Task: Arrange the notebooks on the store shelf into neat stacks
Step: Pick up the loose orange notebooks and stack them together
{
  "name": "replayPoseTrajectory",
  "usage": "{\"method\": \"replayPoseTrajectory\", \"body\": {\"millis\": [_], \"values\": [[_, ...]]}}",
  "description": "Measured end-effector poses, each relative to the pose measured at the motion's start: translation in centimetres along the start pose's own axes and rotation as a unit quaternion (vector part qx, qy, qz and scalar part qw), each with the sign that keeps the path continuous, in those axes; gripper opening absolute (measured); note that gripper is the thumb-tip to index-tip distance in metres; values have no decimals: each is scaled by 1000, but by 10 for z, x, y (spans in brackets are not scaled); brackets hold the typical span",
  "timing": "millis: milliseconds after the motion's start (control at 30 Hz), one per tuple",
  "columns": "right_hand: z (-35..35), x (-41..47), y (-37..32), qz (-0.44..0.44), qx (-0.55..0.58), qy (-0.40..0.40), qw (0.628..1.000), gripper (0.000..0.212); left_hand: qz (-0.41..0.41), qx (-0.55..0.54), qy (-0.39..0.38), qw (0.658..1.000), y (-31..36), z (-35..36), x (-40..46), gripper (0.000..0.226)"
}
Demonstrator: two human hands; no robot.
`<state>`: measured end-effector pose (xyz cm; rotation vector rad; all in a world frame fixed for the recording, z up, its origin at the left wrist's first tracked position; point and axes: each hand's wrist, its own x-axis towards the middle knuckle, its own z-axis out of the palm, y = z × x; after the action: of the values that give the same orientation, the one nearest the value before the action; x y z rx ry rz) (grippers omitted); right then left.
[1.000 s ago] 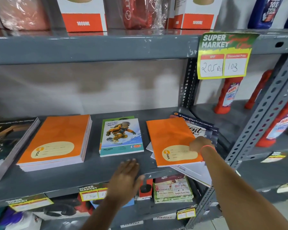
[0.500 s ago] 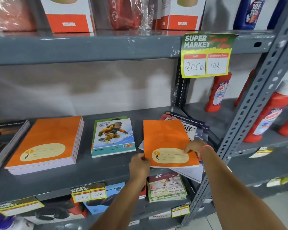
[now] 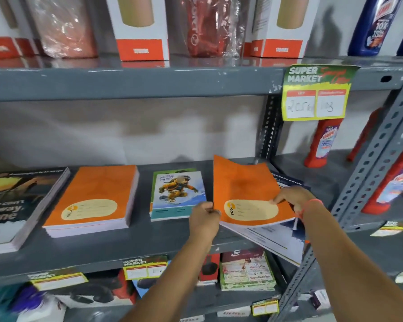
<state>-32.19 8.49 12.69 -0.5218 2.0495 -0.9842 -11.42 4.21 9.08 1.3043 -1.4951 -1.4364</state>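
Note:
An orange notebook is tilted up off a messy pile of white and dark notebooks at the right end of the grey shelf. My left hand pinches its lower left edge. My right hand grips its right edge, thumb on the cover. Left of it lie a small notebook with a snowboarder cover, a neat stack of orange notebooks and a stack of dark-covered notebooks.
A grey perforated upright stands right of the pile. Red cleaner bottles fill the neighbouring bay. A yellow price tag hangs from the shelf above, which holds boxes. Small goods sit on the shelf below.
My left hand moved from the shelf's front edge to the orange notebook's left edge. Both hands have lifted and tilted the notebook off the pile; the view shifted upward.

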Motion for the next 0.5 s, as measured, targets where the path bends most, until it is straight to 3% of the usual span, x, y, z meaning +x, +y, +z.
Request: {"method": "replayPoseTrajectory", "body": {"millis": [133,267,400,500], "values": [[56,-15,-44,-77,50,-57,994,24,33,-14,59,998,10,-64,10,23],[136,-37,-84,-129,40,-96,986,15,30,-14,137,990,9,-149,21,28],[224,-52,-108,-160,7,-123,979,39,27,19,195,980,-3,-236,36,37],[278,-61,-116,-190,-55,-117,973,26,-5,38,220,975,-17,-286,47,22]]}}
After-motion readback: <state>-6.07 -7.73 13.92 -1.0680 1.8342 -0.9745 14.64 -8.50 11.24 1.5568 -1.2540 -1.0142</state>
